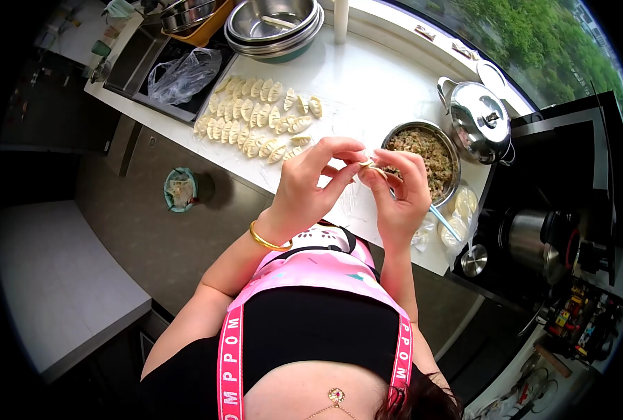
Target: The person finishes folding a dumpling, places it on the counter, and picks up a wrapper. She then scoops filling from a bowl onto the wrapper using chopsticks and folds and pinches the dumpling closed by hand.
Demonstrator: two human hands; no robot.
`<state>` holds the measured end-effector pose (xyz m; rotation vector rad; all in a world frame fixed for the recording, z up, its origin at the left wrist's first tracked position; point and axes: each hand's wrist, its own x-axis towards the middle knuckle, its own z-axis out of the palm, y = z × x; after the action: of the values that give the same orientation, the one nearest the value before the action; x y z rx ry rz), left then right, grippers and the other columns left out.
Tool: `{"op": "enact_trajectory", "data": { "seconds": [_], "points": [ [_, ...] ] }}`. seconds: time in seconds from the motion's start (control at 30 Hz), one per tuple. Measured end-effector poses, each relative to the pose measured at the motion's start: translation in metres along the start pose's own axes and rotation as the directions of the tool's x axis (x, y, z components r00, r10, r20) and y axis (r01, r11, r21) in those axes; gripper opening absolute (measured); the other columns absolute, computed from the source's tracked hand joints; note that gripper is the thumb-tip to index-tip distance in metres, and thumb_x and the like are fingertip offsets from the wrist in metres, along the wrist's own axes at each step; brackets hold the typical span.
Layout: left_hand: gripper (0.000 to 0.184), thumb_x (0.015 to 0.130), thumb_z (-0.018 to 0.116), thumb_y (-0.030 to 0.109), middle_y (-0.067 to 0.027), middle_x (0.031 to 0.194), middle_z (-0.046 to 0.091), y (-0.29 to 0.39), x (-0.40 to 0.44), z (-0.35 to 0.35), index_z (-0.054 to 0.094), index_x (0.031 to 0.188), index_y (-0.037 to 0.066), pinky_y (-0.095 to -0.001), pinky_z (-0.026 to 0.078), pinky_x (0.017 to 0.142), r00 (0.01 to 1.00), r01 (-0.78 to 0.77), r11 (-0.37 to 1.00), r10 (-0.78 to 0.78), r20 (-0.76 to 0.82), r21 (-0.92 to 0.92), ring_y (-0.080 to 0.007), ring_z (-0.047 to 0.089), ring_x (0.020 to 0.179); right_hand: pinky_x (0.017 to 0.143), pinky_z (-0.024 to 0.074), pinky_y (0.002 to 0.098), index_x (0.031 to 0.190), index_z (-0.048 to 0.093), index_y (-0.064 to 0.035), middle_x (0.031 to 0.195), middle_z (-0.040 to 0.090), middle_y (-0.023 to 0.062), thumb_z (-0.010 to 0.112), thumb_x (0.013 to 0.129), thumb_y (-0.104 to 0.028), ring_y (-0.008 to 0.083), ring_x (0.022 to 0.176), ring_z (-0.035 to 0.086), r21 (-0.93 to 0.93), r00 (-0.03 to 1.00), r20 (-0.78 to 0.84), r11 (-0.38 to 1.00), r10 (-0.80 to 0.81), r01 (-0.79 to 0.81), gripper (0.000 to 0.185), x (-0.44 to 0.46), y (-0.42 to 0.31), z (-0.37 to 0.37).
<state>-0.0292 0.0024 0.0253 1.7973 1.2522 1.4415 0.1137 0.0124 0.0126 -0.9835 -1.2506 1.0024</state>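
Observation:
Both of my hands meet above the counter's front edge, fingertips pinched on one small pale dumpling [372,166]. My left hand [318,183], with a gold bangle at the wrist, grips its left side. On the other side my right hand [400,192] holds it, partly in front of a metal bowl of minced filling [427,155]. A blue-handled utensil [444,222] leans out of that bowl. Several rows of pleated dumplings [255,115] lie on the white counter to the left of my hands. Round wrappers in a clear bag [463,210] sit right of my right hand.
A lidded steel pot [478,120] stands behind the filling bowl. Stacked metal bowls [273,28] and a plastic bag [185,75] are at the back left. On the right is a stove with another pot [535,238]. A small bin [180,189] stands on the floor.

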Motion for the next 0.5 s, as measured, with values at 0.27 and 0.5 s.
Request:
{"op": "enact_trajectory", "data": {
  "seconds": [0.27, 0.5],
  "points": [
    [0.035, 0.083, 0.068, -0.005, -0.0095, 0.092, 0.069, 0.0018, -0.0030, 0.0009, 0.053, 0.115, 0.001, -0.0257, 0.060, 0.068, 1.000, -0.030, 0.999, 0.029, 0.008, 0.042, -0.0167, 0.071, 0.087, 0.061, 0.0529, 0.0247, 0.090, 0.067, 0.0005, 0.093, 0.065, 0.0103, 0.072, 0.079, 0.005, 0.0149, 0.079, 0.065, -0.119, 0.994, 0.048, 0.988, -0.096, 0.101, 0.013, -0.0004, 0.0073, -0.0017],
    [0.033, 0.084, 0.068, -0.005, -0.0119, 0.091, 0.069, 0.0002, -0.0044, -0.0027, 0.053, 0.113, -0.001, -0.0251, 0.060, 0.068, 0.995, 0.096, 0.991, -0.095, 0.020, -0.096, -0.0168, 0.070, 0.086, 0.067, 0.0547, 0.0226, 0.092, 0.064, 0.0026, 0.099, 0.063, 0.0098, 0.066, 0.084, 0.007, 0.0140, 0.089, 0.063, -0.165, 0.994, 0.072, 0.982, -0.083, 0.094, 0.009, -0.0034, 0.0057, -0.0032]
  ]
}}
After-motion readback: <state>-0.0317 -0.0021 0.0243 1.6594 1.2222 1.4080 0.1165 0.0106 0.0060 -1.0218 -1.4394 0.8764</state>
